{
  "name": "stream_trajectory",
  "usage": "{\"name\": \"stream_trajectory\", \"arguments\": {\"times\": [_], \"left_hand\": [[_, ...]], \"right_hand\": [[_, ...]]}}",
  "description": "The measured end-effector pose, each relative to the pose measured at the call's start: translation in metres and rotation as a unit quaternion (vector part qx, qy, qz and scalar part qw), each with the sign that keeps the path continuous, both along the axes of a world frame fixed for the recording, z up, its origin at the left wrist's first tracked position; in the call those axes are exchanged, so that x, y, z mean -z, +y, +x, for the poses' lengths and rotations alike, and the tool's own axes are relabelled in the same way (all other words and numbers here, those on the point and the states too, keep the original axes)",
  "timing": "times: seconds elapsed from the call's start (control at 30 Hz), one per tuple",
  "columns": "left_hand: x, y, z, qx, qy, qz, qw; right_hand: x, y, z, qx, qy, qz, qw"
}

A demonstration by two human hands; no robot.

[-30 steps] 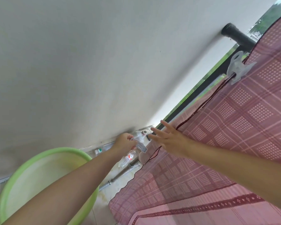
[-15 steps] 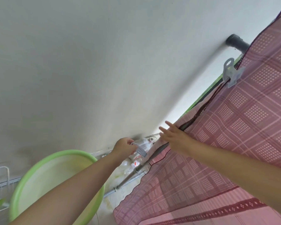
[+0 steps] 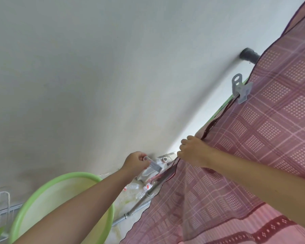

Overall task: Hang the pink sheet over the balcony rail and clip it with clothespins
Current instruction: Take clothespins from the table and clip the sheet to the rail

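The pink checked sheet hangs over the dark balcony rail, covering the right side of the view. One grey clothespin clamps its top edge to the rail further along. My right hand grips the sheet's dark-trimmed edge where it folds over the rail. My left hand pinches a second grey clothespin just left of that edge, apart from the cloth.
A green plastic basin sits low at the left under my left forearm. A white wall fills the upper left. Plastic bottles and a metal pipe lie on the floor below. A white wire rack stands at the far left.
My right hand went from spread fingers on the cloth to a closed grip on the sheet's edge. My left hand keeps the clothespin close beside it. The view shifted.
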State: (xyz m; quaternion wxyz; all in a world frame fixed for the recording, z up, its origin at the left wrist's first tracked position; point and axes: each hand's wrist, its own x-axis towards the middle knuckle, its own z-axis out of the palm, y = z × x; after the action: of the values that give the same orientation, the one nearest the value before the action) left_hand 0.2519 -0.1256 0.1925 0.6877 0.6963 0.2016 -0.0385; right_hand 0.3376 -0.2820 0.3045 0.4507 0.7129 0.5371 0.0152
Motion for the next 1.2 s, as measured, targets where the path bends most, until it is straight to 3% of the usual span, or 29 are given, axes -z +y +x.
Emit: {"name": "stream_trajectory", "arguments": {"times": [0.17,0.33,0.8,1.2], "left_hand": [[-0.012,-0.008,0.007,0.035,-0.093,-0.007,0.995],[-0.018,-0.019,0.015,0.011,-0.135,0.009,0.991],[-0.016,-0.015,0.019,-0.024,-0.141,-0.048,0.989],[0.000,-0.043,0.024,-0.026,-0.102,-0.107,0.989]], "right_hand": [[-0.022,0.004,-0.004,0.021,0.055,-0.008,0.998],[-0.022,0.001,0.000,0.058,0.053,-0.016,0.997],[-0.020,-0.003,0.011,0.126,0.111,0.049,0.985],[-0.017,-0.010,0.013,0.088,0.092,0.051,0.991]]}}
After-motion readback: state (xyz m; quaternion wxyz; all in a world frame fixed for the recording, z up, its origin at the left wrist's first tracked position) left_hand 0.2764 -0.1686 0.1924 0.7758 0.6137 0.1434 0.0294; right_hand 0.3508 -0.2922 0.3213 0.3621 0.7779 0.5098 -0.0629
